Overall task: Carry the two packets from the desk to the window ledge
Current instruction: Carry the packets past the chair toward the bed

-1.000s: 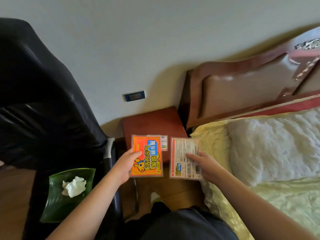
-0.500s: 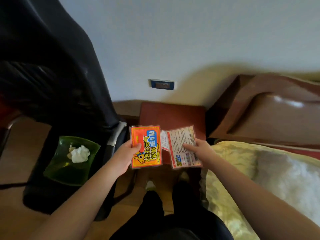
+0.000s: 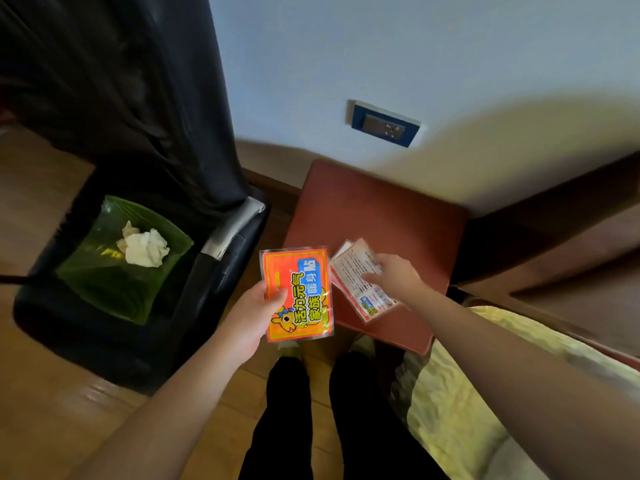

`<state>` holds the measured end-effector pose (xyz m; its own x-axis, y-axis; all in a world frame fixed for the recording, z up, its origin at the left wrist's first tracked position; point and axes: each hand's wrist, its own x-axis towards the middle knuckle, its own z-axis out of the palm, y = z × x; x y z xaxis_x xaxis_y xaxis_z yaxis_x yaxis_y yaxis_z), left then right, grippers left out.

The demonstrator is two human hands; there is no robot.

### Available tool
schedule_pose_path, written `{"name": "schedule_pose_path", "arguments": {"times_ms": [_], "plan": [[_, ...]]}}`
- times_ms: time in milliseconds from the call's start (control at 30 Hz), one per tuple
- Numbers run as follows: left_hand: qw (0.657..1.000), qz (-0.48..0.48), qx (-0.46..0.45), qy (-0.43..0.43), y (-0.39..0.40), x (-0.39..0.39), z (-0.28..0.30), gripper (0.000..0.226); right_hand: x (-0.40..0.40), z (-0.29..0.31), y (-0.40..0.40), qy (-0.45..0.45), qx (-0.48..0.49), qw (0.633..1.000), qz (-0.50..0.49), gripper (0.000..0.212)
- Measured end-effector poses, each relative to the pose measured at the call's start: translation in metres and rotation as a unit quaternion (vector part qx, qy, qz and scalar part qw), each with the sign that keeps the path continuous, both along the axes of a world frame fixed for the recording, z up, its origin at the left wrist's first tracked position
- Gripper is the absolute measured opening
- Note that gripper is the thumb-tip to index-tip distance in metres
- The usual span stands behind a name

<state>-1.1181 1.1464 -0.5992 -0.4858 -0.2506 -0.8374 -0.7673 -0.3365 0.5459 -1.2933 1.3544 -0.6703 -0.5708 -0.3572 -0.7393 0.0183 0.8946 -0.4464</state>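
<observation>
My left hand [image 3: 251, 315] grips an orange packet [image 3: 298, 292] with blue and yellow print and a cartoon animal, its front side up. My right hand [image 3: 394, 278] holds a second packet [image 3: 360, 282] with its white printed back up, tilted low over a reddish-brown side table [image 3: 374, 213]. Both packets are level with each other, a small gap between them. No window ledge is in view.
A black bin [image 3: 114, 271] with a green liner and crumpled white tissue stands on the left. A dark curtain [image 3: 121, 81] hangs behind it. A bed with a yellow cover [image 3: 460, 410] is at the right. A wall socket [image 3: 384, 124] sits above the side table. My legs stand on wooden floor.
The view has swung left and down, away from the headboard toward the bin and curtain. Both hands kept their packets; the right packet tilted and dropped closer to the side table.
</observation>
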Motion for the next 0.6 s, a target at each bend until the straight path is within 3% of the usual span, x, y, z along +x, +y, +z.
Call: {"name": "schedule_pose_path", "arguments": {"times_ms": [133,367,600], "plan": [[0.999,0.028,0.001,-0.026,-0.002,0.009,-0.029,0.025,-0.001,-0.038,-0.011,0.011,0.039,0.996,0.077,0.05],[0.996,0.071,0.014,-0.052,0.0,0.012,-0.058,0.018,-0.001,-0.071,-0.022,0.057,0.068,0.994,0.069,0.035],[0.995,0.08,0.024,-0.052,-0.008,0.015,-0.063,0.024,0.008,-0.085,-0.024,0.138,0.125,0.979,0.081,0.057]]}}
